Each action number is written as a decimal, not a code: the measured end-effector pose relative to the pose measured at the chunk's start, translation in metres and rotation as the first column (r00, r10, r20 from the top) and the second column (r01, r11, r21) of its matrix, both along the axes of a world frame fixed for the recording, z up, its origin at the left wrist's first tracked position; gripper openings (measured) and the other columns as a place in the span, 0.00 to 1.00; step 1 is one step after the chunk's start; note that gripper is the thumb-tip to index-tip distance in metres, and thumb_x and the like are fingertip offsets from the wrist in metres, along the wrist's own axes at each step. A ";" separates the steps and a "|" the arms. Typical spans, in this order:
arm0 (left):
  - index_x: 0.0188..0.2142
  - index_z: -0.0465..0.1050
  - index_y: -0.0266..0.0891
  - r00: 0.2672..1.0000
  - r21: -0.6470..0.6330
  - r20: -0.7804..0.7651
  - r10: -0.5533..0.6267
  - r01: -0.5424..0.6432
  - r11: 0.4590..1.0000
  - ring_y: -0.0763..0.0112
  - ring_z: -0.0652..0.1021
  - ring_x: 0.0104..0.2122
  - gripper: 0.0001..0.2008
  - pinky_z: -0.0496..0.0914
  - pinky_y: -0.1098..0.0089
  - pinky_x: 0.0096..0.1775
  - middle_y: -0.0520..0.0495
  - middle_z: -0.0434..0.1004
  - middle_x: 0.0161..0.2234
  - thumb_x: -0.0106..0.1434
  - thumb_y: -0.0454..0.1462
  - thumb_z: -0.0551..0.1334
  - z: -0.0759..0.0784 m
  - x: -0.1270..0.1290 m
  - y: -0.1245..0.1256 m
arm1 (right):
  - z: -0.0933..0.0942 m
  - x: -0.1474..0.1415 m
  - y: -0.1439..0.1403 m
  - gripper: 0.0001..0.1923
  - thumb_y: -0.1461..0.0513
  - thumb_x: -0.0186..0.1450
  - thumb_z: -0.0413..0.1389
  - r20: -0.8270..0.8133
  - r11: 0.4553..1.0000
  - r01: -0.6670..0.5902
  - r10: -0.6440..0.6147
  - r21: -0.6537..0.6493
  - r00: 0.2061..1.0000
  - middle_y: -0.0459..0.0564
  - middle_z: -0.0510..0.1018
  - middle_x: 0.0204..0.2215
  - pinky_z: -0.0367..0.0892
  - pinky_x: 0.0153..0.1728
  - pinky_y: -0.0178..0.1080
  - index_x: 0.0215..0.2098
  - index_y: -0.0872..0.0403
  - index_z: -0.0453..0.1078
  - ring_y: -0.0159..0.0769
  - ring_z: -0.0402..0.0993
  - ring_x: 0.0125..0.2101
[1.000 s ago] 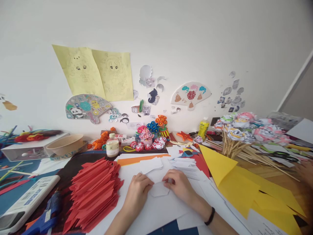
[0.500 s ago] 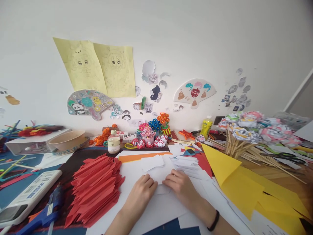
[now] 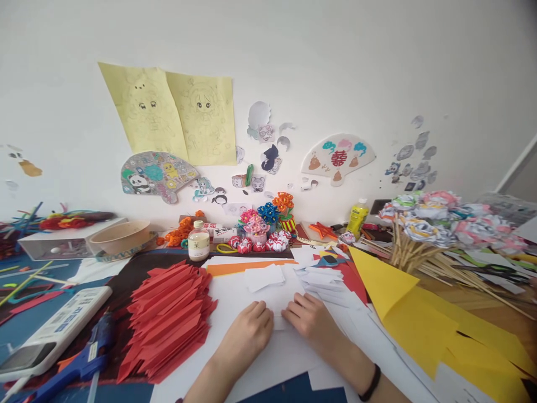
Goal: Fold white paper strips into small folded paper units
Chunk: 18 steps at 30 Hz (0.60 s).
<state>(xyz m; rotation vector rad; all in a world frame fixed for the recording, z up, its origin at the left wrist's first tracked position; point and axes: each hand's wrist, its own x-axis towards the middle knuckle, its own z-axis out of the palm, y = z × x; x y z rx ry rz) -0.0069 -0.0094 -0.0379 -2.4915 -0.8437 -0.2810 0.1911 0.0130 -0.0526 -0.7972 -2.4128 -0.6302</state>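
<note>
Left hand [image 3: 247, 334] and right hand [image 3: 312, 322]: both pressing white paper [image 3: 280, 302] flat | red folded stack [image 3: 170, 319] left of left hand

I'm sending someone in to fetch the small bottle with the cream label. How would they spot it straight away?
Start at the big stack of folded red paper left of the person's hands. Just beyond its far edge, toward the wall, stands the small clear bottle with a white cap and cream label. The only other bottle, the yellow-green one, stands far off to the right.
</note>
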 end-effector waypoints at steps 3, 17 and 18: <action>0.29 0.67 0.35 1.000 0.001 -0.018 0.008 -0.008 1.000 0.65 0.68 0.28 0.07 0.61 0.66 0.27 0.47 0.68 0.27 0.61 0.25 0.56 0.001 0.000 -0.001 | 0.003 0.000 -0.002 0.12 0.70 0.66 0.51 -0.003 1.000 0.002 -0.002 -0.015 1.000 0.46 0.70 0.21 0.48 0.26 0.38 0.26 0.56 0.68 0.35 0.61 0.26; 0.39 0.69 0.34 0.993 -0.182 -0.045 0.111 -0.118 0.976 0.64 0.69 0.29 0.08 0.63 0.65 0.31 0.47 0.72 0.30 0.60 0.26 0.57 0.010 0.001 -0.008 | 0.001 0.014 -0.014 0.11 0.68 0.68 0.50 -0.009 0.946 0.078 -0.085 -0.314 0.996 0.45 0.76 0.31 0.52 0.33 0.39 0.46 0.50 0.69 0.37 0.65 0.33; 0.41 0.69 0.34 0.993 -0.181 -0.038 0.114 -0.119 0.976 0.63 0.69 0.30 0.09 0.64 0.65 0.31 0.46 0.72 0.31 0.61 0.26 0.56 0.009 0.001 -0.008 | 0.002 0.013 -0.015 0.11 0.67 0.68 0.50 -0.001 0.939 0.087 -0.092 -0.333 0.996 0.45 0.76 0.32 0.53 0.33 0.39 0.46 0.49 0.68 0.37 0.65 0.34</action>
